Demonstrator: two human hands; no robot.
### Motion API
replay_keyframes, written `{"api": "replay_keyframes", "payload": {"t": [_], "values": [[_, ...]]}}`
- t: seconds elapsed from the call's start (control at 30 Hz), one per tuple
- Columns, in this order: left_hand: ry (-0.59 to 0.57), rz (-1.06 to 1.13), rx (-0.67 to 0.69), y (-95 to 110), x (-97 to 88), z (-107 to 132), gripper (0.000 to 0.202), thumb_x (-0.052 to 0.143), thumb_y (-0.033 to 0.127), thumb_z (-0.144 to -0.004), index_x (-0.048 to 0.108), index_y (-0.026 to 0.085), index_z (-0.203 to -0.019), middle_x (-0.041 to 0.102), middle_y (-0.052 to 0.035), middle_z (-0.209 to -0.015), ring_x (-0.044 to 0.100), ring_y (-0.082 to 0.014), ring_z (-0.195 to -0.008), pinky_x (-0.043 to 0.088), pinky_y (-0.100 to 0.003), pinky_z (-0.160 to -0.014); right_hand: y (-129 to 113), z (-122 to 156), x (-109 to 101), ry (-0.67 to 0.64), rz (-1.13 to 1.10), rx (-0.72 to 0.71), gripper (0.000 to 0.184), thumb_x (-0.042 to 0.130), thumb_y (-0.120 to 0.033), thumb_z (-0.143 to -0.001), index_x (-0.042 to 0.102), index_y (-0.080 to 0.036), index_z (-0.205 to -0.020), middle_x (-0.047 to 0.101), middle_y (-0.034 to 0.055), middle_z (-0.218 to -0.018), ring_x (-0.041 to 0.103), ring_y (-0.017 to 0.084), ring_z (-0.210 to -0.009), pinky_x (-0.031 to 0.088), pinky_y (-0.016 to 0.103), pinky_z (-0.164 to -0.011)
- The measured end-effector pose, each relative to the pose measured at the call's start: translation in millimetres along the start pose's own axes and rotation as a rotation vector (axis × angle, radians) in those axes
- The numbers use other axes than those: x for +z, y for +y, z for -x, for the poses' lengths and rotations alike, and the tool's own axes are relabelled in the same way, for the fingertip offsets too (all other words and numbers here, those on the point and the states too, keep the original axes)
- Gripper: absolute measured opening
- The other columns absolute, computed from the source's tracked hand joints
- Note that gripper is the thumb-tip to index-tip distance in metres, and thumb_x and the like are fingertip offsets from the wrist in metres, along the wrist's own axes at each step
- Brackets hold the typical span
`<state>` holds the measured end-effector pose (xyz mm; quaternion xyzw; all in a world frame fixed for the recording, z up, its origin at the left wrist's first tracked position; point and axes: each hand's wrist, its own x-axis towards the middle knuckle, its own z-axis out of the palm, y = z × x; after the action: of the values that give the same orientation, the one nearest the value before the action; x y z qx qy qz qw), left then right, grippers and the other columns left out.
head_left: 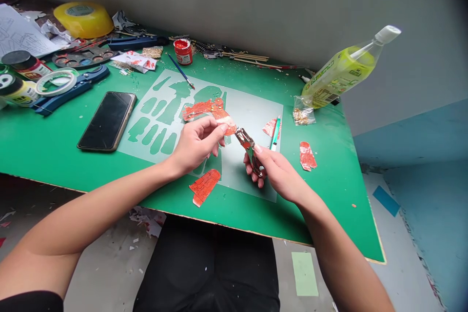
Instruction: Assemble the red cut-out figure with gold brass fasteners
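Note:
My left hand [201, 141] pinches a red painted cutout [206, 108] that has small gold fasteners on it. Wrapped in my right hand [268, 168] is a silver hole punch [249, 146], its jaws at the right end of the cutout. Whether the jaws bite into the piece I cannot tell. Beneath both hands lies a translucent stencil sheet [252, 107] with several cut shapes. A loose red piece [205, 186] lies at the sheet's front edge, another red piece [307, 156] to the right. A green-and-white craft knife [275, 134] rests on a third red-and-white scrap [269, 127].
A black phone [107, 121] lies left on the green table [329, 195]. Behind are a paintbrush [182, 72], a red paint jar [183, 52] and a yellow tape roll [84, 19]. At right, a tilted bottle [340, 73] stands by a bag of gold fasteners [303, 111].

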<state>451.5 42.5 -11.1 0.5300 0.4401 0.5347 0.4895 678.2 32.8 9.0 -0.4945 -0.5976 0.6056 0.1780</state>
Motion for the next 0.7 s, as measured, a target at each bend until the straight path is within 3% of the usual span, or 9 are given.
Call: {"api": "replay_keyframes", "payload": {"t": [0.4, 0.6, 0.7], "values": [[-0.139, -0.214, 0.056, 0.9, -0.2, 6.4, 0.036, 0.063, 0.038, -0.103, 0.062, 0.019, -0.072, 0.062, 0.0017, -0.056, 0.055, -0.0091, -0.046, 0.041, -0.023, -0.045, 2.6, -1.6, 3.8, 0.014, -0.006, 0.006, 0.066, 0.038, -0.08, -0.1, 0.064, -0.02, -0.097, 0.061, 0.0034, -0.082, 0.056, 0.014, -0.066, 0.049, 0.025, -0.051], [-0.147, -0.292, 0.152, -0.4, -1.0, 7.8, 0.036, 0.065, 0.037, -0.103, 0.061, 0.018, -0.073, 0.064, 0.0011, -0.058, 0.057, -0.0097, -0.049, 0.044, -0.023, -0.05, -4.1, 0.7, 0.9, -0.063, -0.012, 0.017, 0.061, 0.04, -0.075, -0.102, 0.065, -0.02, -0.102, 0.065, 0.0055, -0.09, 0.062, 0.017, -0.076, 0.058, 0.03, -0.068], [-0.148, -0.263, 0.152, 0.4, 0.1, 8.4, 0.038, 0.065, 0.04, -0.103, 0.062, 0.019, -0.073, 0.064, 0.0009, -0.058, 0.057, -0.0097, -0.048, 0.044, -0.023, -0.049, -4.1, -0.2, 2.7, -0.005, -0.004, 0.032, 0.06, 0.035, -0.071, -0.105, 0.063, -0.019, -0.093, 0.063, 0.0037, -0.082, 0.059, 0.016, -0.069, 0.054, 0.03, -0.067]]}}
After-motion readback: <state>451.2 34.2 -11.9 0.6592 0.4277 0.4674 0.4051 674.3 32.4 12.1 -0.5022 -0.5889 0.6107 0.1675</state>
